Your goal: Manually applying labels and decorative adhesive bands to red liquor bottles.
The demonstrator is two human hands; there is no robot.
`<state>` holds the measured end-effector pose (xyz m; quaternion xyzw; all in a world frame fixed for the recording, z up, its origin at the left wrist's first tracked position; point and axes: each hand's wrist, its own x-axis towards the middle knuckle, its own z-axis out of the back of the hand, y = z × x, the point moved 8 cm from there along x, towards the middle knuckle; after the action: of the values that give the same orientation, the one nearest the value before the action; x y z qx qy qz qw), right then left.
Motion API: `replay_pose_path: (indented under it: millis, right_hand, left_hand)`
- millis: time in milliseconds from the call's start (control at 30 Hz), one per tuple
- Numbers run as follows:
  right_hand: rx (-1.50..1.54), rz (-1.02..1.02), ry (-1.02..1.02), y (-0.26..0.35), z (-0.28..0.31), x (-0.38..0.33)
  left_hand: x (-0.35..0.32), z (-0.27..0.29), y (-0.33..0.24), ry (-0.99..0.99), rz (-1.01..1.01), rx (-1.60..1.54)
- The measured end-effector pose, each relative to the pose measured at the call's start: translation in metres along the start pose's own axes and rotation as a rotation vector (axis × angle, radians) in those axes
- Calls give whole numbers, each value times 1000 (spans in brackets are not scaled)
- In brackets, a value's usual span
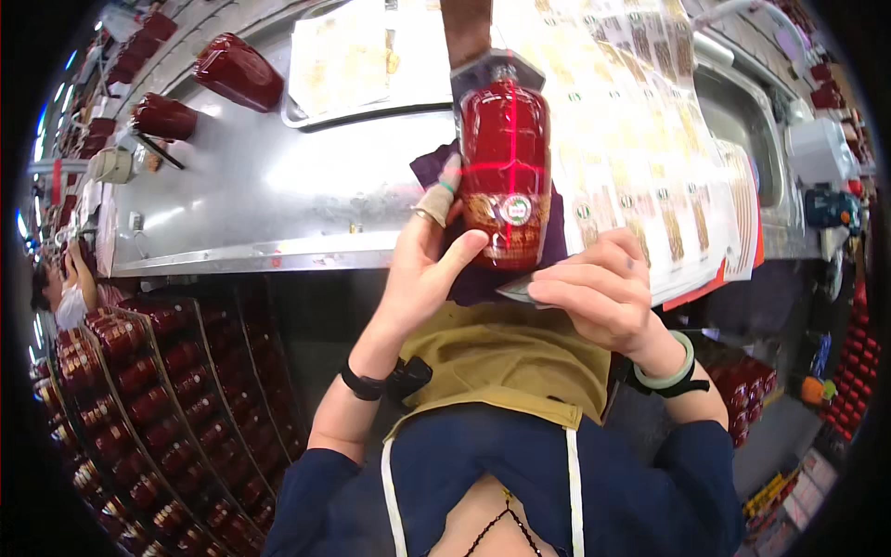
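A glossy red bottle [506, 158] lies on a dark purple cloth [429, 167], its neck pointing away from me against a dark angled holder [524, 71]. Crossed red light lines fall on its body, and a patterned gold label with a round white-and-green emblem sits near its base. My left hand [418, 255] grips the bottle's left side, thumb by the lower edge and a wrapped finger along the flank. Just right of the base, my right hand [599, 292] pinches a thin grey flat piece [516, 291], partly hidden by the fingers.
Label sheets [640, 167] cover the right of the metal table [251, 186], beside a sink [742, 121]. A white tray [302, 116] holds more sheets. Two dark red containers [237, 72] stand at left. Racks of red bottles [158, 408] fill the lower left; another person [70, 292] is at far left.
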<state>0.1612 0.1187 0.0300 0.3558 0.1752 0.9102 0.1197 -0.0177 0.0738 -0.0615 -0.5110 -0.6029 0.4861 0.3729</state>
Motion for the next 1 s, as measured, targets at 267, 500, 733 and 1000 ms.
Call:
replay_pose_path:
  millis: [267, 500, 733, 1000]
  right_hand:
    - [39, 78, 79, 19, -9, 46]
    - [-317, -402, -404, -67, 54, 56]
    - [-120, -551, -291, -81, 38, 17]
    - [92, -692, -367, -78, 35, -1]
  left_hand:
    - [4, 20, -8, -16, -62, 13]
    - [45, 65, -38, -143, -175, 403]
    - [170, 84, -48, -127, -379, 968]
    - [225, 52, -19, 229, -447, 1418]
